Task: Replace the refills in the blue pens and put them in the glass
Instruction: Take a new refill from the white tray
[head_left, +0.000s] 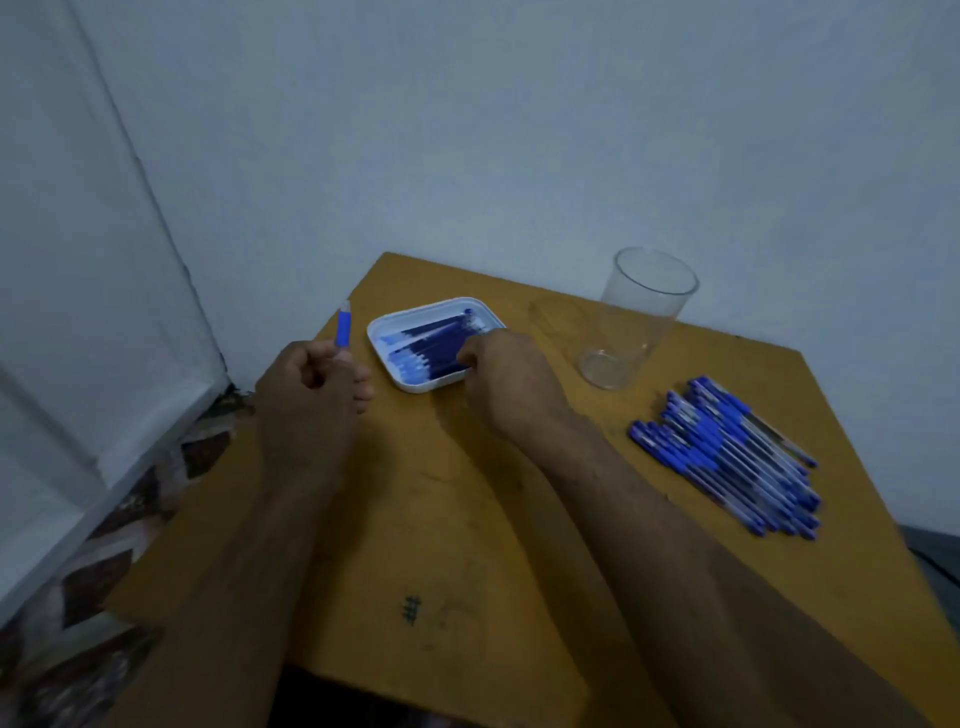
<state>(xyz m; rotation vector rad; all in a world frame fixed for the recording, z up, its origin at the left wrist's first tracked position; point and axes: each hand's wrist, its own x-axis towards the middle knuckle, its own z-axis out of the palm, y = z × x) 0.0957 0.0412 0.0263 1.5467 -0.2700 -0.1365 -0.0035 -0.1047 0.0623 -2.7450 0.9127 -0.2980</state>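
- Left hand (311, 384), left of centre in the frame, has its fingers curled round a blue pen (343, 325), the barrel sticking up and tilted a touch, lifted clear of the wooden table (467, 519)
- Right hand (498, 374) is over at the white tray (384, 332) in the middle of the frame, fingers bent down onto the blue refills (436, 343); whether it already pinches one, I can't tell, the knuckles hide the tips
- The glass (639, 317) stands upright at upper right of centre, nothing in it as yet
- The heap of blue pens (727, 457) waits at the right edge of the table, well apart from the tray
- Judging the step: picking a fresh refill — best to single out one only, lift it by the blunt end, line its tip with the open barrel and slide it straight, no forcing
- Keep the barrel steady in the left grip while feeding
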